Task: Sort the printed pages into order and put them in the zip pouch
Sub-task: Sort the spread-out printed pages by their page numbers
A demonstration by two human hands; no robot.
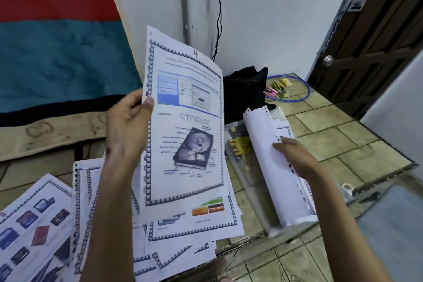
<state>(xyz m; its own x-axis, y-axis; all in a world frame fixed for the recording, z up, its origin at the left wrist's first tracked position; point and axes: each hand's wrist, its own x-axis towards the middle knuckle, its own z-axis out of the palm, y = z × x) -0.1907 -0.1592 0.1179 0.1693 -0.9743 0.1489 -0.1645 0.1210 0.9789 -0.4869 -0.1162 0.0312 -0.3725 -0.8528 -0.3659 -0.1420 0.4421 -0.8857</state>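
Holding page 4 up in my left hand, I have its left edge pinched, thumb on the printed face and fingers hidden behind the sheet. The page stands nearly upright, long axis running near to far, with a handwritten 4 at its top margin and a hard disk picture in the lower half.

My right hand is lower and to the right, fingers laid fairly straight on a curled white sheet, pressing it rather than gripping it, as far as I can tell; the thumb is out of sight. That sheet lies face down, its punched edge running near to far, on top of what I take to be the clear zip pouch and a few pages already stacked there.

The relation that counts: the stack lies to the right of page 4 and below it, with both long axes roughly parallel. So I judge the left hand must carry the page rightward and down, turning it over, while the right hand, already at the stack, steadies or lifts the curl.

Unsorted pages lie spread near and left, under my left forearm, so sorting looks far from done.
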